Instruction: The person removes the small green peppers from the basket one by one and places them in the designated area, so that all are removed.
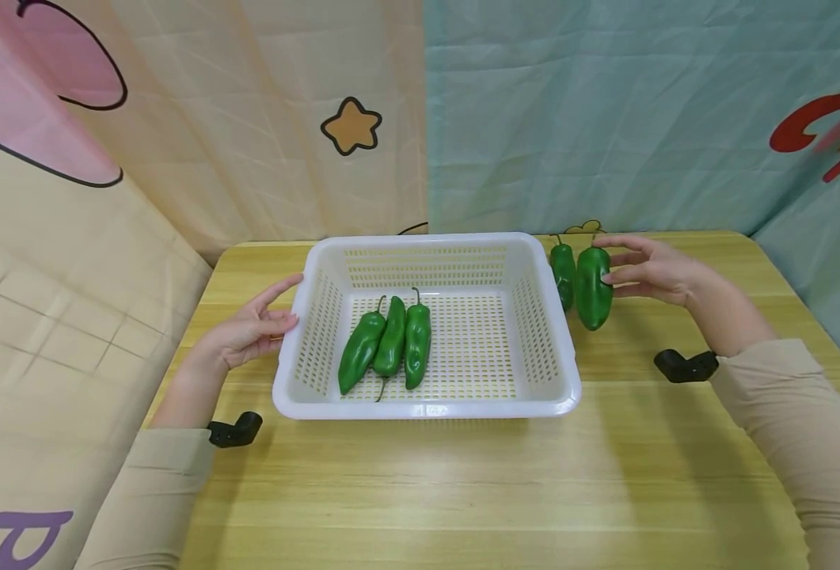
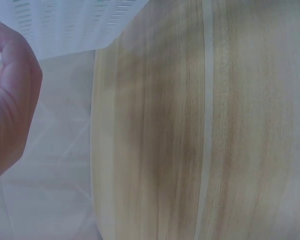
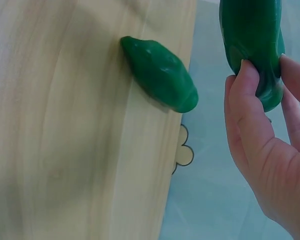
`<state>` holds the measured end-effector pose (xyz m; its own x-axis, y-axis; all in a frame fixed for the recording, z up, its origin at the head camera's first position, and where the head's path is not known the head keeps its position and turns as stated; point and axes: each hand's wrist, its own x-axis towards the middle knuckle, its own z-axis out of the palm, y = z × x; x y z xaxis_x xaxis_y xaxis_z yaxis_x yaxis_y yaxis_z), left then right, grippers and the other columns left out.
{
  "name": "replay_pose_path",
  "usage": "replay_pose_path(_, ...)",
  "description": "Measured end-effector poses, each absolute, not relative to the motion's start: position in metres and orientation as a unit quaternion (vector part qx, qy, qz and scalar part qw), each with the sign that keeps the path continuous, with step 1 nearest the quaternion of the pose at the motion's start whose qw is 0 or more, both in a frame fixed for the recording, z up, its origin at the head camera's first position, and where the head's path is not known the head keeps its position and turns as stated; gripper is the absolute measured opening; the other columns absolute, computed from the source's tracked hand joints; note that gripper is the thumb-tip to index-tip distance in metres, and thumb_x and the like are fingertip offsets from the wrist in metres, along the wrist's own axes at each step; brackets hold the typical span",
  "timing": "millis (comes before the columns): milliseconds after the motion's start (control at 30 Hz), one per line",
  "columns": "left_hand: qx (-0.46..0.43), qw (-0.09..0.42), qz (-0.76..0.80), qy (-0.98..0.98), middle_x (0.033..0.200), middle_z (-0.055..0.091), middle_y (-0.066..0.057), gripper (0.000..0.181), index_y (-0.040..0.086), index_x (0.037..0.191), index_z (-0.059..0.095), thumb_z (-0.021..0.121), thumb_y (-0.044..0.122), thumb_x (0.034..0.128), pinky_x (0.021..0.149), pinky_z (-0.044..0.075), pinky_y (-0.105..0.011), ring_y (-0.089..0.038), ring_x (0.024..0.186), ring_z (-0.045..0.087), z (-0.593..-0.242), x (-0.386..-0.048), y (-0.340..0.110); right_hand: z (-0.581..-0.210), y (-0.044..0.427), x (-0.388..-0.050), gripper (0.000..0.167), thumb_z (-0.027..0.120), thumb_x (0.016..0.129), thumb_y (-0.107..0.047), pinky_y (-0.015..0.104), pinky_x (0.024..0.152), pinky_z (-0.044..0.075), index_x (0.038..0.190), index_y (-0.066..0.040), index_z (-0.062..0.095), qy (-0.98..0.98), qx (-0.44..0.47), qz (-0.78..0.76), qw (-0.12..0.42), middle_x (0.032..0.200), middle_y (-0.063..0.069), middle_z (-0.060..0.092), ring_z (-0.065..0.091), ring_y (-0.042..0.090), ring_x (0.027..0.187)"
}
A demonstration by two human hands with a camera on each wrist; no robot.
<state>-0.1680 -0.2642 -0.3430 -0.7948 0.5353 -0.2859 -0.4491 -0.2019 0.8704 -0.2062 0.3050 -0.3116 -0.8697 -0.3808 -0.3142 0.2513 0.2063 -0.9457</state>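
While half-curved, hands (image 1: 248,326) (image 1: 651,273) on basket (image 1: 427,410), pepper (image 1: 592,291)

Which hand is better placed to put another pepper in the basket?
Probably the right hand: it holds a pepper just beside the basket, with another pepper on the table close by. The left hand is at the basket's opposite side and holds no pepper.

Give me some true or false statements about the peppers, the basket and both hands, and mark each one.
1. The right hand holds a green pepper. True.
2. The basket is white. True.
3. Five peppers lie inside the basket. False: three peppers do.
4. Another pepper lies on the table, right of the basket. True.
5. The left hand is holding a pepper. False: the left hand is at the basket's left rim.
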Motion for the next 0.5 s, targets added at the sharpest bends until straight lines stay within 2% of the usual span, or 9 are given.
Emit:
replay_pose_path(300, 0.037, 0.315, 0.773, 0.549, 0.100, 0.068, -0.009, 0.075, 0.021, 0.150, 0.008, 0.050, -0.004, 0.0930, 0.076, 0.055, -0.036, -0.023, 0.091, 0.066, -0.343, -0.168, -0.264, -0.326, 0.316, -0.208, 0.047, 0.057, 0.088, 0.008, 0.033, 0.077, 0.055, 0.110, -0.034, 0.057, 0.713, -0.005, -0.650, 0.262, 0.106, 0.002, 0.054, 0.064, 0.016, 0.087)
replay_pose_path(500, 0.037, 0.317, 0.774, 0.546, 0.100, 0.068, -0.010, 0.076, 0.021, 0.150, 0.006, 0.050, -0.004, 0.0931, 0.076, 0.055, -0.035, -0.023, 0.091, 0.066, -0.344, -0.168, -0.264, -0.335, 0.319, -0.208, 0.048, 0.058, 0.088, 0.006, 0.030, 0.078, 0.055, 0.109, -0.037, 0.056, 0.724, 0.010, -0.638, 0.262, 0.124, 0.016, 0.036, 0.063, 0.013, 0.088)
